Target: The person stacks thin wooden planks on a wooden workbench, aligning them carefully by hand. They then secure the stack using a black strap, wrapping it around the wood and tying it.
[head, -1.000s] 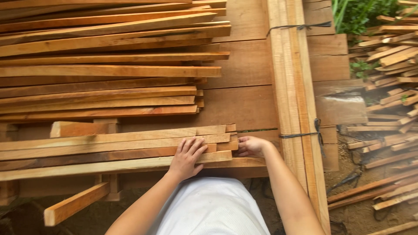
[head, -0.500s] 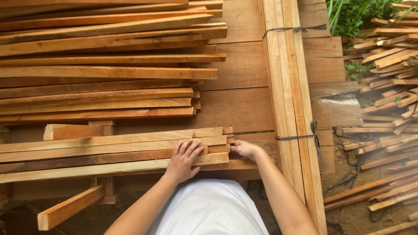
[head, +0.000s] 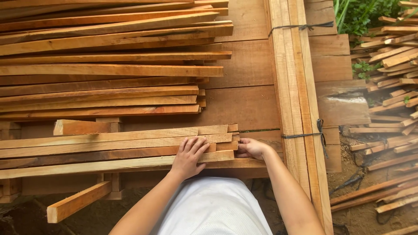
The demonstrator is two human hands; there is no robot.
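Nearest the viewer, a white garment (head: 213, 209) and two bare forearms are seen from above. The left hand (head: 188, 156) is laid flat, fingers slightly spread, on a near stack of wooden slats (head: 109, 148) at the front edge of a plank bench (head: 244, 104). The right hand (head: 251, 148) is curled against the stack's right ends, fingers bent together; what they grip cannot be made out. A short loose slat (head: 78, 202) juts out below the front edge. Farther back, a larger pile of long slats (head: 109, 56) is spread toward the far left corner, cut off at the frame. Along the right edge, a tied bundle of slats (head: 294, 87) is laid lengthwise. Beyond it, scattered offcuts (head: 387, 87) on bare earth and green plants (head: 361, 15) are visible.
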